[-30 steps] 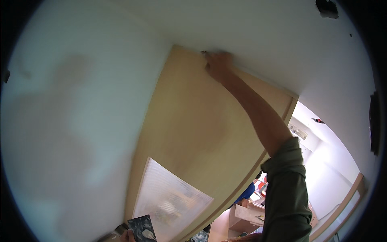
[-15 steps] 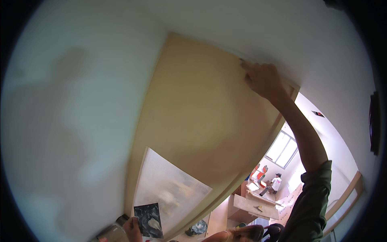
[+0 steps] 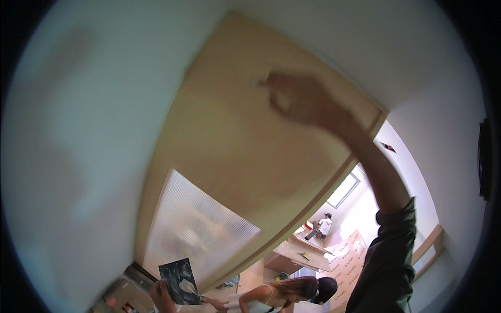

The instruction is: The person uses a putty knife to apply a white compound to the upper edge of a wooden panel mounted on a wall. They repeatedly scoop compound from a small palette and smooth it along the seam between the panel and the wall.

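My right hand (image 3: 300, 99) is raised high in front of the beige wood panel (image 3: 235, 141). Its fingers pinch a small thin tool (image 3: 258, 83), too smeared by motion for its kind to show. At the lower left, my left hand (image 3: 162, 296) grips the edge of a dark square board (image 3: 175, 276). White paste is streaked across that board, with a thicker lump toward one side. Behind it, a ribbed translucent pane (image 3: 193, 219) is set into the panel's lower part.
Pale walls (image 3: 88, 130) and a ceiling (image 3: 376, 57) border the panel. Below stand a long-haired person (image 3: 282, 292) and someone in a dark cap (image 3: 326, 289). Farther off, another person (image 3: 323, 225) is near a wooden workbench (image 3: 308, 261) and a window (image 3: 344, 190).
My right hand has moved left from the panel's top edge, tool still pinched. The view has shifted, and the people below show more. My left hand keeps hold of the board.
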Available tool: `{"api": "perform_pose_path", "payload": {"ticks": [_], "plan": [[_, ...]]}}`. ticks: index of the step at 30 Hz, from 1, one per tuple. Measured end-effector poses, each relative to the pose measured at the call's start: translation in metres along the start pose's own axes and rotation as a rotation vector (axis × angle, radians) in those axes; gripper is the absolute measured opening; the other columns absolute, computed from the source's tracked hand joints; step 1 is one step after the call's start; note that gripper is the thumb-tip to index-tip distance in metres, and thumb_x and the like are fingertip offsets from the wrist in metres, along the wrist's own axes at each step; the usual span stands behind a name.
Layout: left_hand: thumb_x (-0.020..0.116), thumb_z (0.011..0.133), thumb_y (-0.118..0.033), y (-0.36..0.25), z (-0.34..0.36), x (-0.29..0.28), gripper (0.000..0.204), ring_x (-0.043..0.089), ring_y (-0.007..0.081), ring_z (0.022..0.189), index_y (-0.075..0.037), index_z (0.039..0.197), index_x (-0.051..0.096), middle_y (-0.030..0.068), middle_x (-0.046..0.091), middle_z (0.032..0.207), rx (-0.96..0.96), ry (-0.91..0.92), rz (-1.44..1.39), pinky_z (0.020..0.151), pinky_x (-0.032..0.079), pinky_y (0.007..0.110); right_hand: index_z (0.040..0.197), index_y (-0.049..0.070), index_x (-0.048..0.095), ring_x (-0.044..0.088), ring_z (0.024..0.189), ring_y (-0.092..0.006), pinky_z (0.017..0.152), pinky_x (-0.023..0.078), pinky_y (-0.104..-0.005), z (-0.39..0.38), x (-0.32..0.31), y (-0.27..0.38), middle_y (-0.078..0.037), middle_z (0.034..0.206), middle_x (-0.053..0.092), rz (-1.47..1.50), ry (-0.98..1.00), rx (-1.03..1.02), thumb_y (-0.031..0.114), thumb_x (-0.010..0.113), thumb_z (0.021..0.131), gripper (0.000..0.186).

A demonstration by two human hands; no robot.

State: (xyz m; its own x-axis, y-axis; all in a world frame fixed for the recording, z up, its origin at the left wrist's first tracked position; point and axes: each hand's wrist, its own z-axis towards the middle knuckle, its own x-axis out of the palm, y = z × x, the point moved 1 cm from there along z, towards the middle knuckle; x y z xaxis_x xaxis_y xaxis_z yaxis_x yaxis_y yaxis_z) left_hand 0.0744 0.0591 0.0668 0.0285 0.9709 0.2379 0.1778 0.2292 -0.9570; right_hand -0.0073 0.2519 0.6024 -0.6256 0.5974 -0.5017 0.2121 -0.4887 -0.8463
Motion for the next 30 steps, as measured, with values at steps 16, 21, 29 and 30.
{"api": "perform_pose_path", "payload": {"ticks": [16, 21, 29, 30], "plan": [[0.053, 0.097, -0.018, -0.004, 0.025, -0.022, 0.025, 0.037, 0.0065, 0.057, -0.001, 0.082, 0.063, -0.0049, 0.044, 0.063, 0.189, 0.071, 0.131, 0.050, 0.031, 0.027, 0.134, 0.022, 0.050, 0.061, 0.067, -0.0226, 0.056, 0.049, -0.0376, -0.085, -0.066, -0.018, -0.011, 0.078, 0.063, -0.436, 0.072, 0.663, 0.023, 0.059, 0.083, 0.052], [0.054, 0.096, -0.017, -0.040, 0.011, -0.017, 0.026, 0.038, 0.0089, 0.058, 0.004, 0.082, 0.061, -0.0024, 0.046, 0.063, 0.247, 0.121, 0.088, 0.052, 0.033, 0.030, 0.137, 0.025, 0.047, 0.062, 0.065, -0.0275, 0.064, 0.050, -0.0436, -0.030, -0.068, -0.072, -0.012, 0.068, 0.061, -0.620, -0.161, 0.391, 0.026, 0.054, 0.086, 0.052], [0.055, 0.094, -0.010, -0.013, 0.030, -0.017, 0.021, 0.047, 0.0049, 0.063, 0.003, 0.079, 0.060, -0.0014, 0.055, 0.068, 0.115, 0.193, -0.186, 0.058, 0.038, 0.023, 0.133, 0.024, 0.052, 0.065, 0.077, -0.0320, 0.077, 0.049, -0.0491, -0.009, -0.060, -0.077, -0.013, 0.074, 0.064, -0.606, -0.156, 0.506, 0.027, 0.051, 0.086, 0.047], [0.055, 0.094, -0.010, -0.015, 0.029, -0.017, 0.020, 0.047, 0.0048, 0.063, 0.003, 0.079, 0.061, -0.0015, 0.056, 0.069, 0.111, 0.206, -0.184, 0.058, 0.038, 0.022, 0.132, 0.023, 0.053, 0.065, 0.075, -0.0318, 0.075, 0.050, -0.0490, -0.031, -0.066, -0.077, -0.013, 0.072, 0.064, -0.639, -0.181, 0.512, 0.026, 0.051, 0.086, 0.046]]}}
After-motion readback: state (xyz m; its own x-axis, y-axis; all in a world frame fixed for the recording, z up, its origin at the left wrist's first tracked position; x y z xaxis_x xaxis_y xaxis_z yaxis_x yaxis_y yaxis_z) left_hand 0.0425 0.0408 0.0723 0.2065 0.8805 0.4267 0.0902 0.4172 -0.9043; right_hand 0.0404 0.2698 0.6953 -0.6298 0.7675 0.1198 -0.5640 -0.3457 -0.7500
